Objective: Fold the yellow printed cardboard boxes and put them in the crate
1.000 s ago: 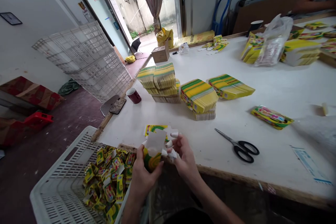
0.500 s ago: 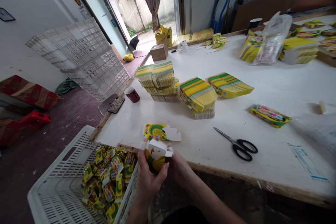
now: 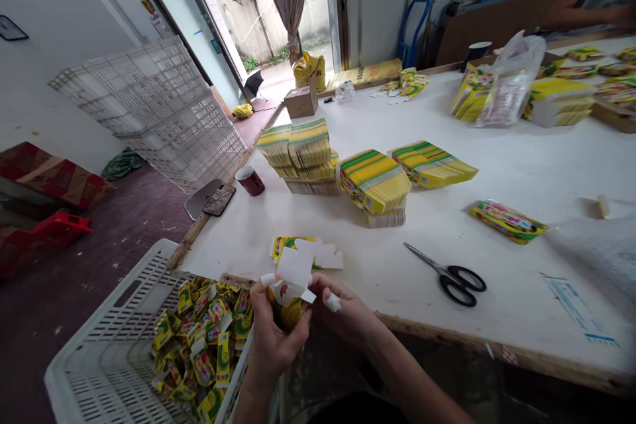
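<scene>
Over the table's front edge, my left hand (image 3: 275, 331) grips a small yellow-and-green carton (image 3: 289, 308) between thumb and fingers. Its white top flap (image 3: 297, 264) stands up and a smaller side flap sticks out to the right. Close by on the right is my right hand (image 3: 348, 311), its thumb lifted off the carton and bearing a white covering at the tip; some of its fingers are hidden behind the carton. Just beyond both hands lies a flattened carton (image 3: 325, 256) on the table, partly covered by the raised flap.
A white plastic crate (image 3: 119, 318) full of small yellow cartons (image 3: 201, 361) stands at lower left. Black scissors (image 3: 454, 281), stacks of flat cartons (image 3: 375, 179), a mug (image 3: 250, 181) and a phone (image 3: 219, 199) lie on the table (image 3: 521, 305). Another person's arm (image 3: 576, 13) shows at far right.
The carton's top flap has swung upright. My right thumb has come away from the carton, and my right hand has shifted slightly right. My left hand keeps its hold.
</scene>
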A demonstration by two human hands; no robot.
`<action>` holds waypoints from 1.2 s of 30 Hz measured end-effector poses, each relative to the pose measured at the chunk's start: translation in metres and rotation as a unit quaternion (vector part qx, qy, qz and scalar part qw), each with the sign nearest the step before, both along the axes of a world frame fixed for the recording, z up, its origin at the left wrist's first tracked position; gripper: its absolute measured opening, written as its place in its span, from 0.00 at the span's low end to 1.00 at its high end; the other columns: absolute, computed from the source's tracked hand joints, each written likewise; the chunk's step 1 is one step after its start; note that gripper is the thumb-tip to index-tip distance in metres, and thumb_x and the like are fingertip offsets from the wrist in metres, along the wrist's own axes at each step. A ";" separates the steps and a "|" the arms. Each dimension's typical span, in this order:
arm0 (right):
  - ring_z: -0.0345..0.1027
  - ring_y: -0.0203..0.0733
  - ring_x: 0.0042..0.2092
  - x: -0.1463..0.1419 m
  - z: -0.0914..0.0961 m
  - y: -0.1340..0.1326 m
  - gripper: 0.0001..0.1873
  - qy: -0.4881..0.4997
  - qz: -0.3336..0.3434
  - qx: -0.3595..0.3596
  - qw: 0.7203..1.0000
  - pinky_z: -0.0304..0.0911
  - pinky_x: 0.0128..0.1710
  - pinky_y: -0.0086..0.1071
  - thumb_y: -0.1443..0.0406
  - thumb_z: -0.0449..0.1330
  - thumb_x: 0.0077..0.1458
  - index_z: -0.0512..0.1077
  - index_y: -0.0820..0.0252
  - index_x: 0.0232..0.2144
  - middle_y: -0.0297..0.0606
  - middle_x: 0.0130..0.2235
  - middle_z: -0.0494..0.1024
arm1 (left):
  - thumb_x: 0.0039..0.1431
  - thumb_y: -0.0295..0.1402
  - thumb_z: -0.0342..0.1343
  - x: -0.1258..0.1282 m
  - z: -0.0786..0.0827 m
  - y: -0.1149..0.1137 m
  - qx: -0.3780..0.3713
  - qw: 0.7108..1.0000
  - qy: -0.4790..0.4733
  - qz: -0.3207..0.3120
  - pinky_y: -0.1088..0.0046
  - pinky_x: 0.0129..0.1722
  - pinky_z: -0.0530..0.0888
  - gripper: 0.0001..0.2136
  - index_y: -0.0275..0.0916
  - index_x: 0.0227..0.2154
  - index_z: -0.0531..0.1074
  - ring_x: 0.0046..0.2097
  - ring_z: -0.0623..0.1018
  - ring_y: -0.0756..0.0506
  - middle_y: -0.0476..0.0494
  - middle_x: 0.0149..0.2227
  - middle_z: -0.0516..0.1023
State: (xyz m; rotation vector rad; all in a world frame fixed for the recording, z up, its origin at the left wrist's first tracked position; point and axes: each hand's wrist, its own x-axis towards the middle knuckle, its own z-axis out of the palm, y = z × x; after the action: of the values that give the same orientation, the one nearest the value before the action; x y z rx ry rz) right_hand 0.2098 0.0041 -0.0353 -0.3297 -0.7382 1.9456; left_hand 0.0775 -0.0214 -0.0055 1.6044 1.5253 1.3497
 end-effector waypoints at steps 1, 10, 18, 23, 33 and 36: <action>0.68 0.41 0.40 0.000 -0.001 0.000 0.23 -0.007 -0.005 -0.002 1.000 0.62 0.43 0.34 0.50 0.67 0.45 0.74 0.59 0.37 0.38 0.37 0.75 | 0.45 0.32 0.63 0.000 0.000 0.000 0.000 1.000 0.003 -0.003 0.69 0.45 0.70 0.28 0.42 0.49 0.58 0.45 0.71 0.45 0.43 0.44 0.68; 0.72 0.45 0.39 -0.005 0.012 0.008 0.20 -0.040 -0.073 -0.062 0.995 0.66 0.41 0.35 0.59 0.69 0.43 0.75 0.61 0.39 0.40 0.36 0.79 | 0.48 0.32 0.59 -0.005 -0.009 -0.003 -0.011 0.983 0.169 -0.071 0.66 0.42 0.73 0.27 0.41 0.50 0.54 0.43 0.75 0.43 0.42 0.43 0.69; 0.70 0.50 0.48 0.001 0.013 0.006 0.21 -0.213 -0.057 0.047 0.974 0.64 0.49 0.42 0.58 0.61 0.52 0.71 0.62 0.48 0.42 0.44 0.77 | 0.45 0.27 0.56 -0.009 -0.008 0.002 -0.080 0.964 0.226 -0.112 0.63 0.42 0.74 0.26 0.40 0.48 0.54 0.42 0.77 0.41 0.41 0.41 0.73; 0.60 0.47 0.60 0.007 0.017 -0.003 0.29 -0.332 -0.081 0.221 0.914 0.54 0.60 0.43 0.69 0.55 0.56 0.59 0.59 0.60 0.45 0.60 0.66 | 0.47 0.28 0.57 -0.010 -0.009 0.008 -0.082 0.969 0.168 -0.163 0.61 0.46 0.74 0.33 0.38 0.55 0.48 0.48 0.76 0.40 0.35 0.48 0.72; 0.52 0.50 0.65 0.010 -0.011 0.005 0.31 -0.419 -0.163 0.243 0.859 0.53 0.62 0.46 0.68 0.52 0.59 0.52 0.62 0.64 0.52 0.63 0.60 | 0.49 0.32 0.58 -0.009 -0.020 0.003 -0.076 0.964 0.252 -0.045 0.59 0.45 0.74 0.24 0.38 0.50 0.61 0.47 0.76 0.38 0.36 0.46 0.74; 0.43 0.51 0.68 0.016 -0.012 0.005 0.34 -0.441 -0.094 0.362 0.816 0.51 0.62 0.43 0.68 0.56 0.58 0.51 0.62 0.65 0.55 0.66 0.51 | 0.47 0.31 0.59 -0.022 -0.011 0.007 -0.046 0.959 0.267 -0.085 0.63 0.45 0.75 0.22 0.40 0.48 0.65 0.46 0.77 0.40 0.40 0.44 0.77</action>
State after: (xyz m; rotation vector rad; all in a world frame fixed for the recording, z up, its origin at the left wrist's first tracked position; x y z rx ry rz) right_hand 0.2257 0.0091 -0.0477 -0.7987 -1.8883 1.1104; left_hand 0.0558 -0.0148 -0.0168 2.0933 1.6619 0.7695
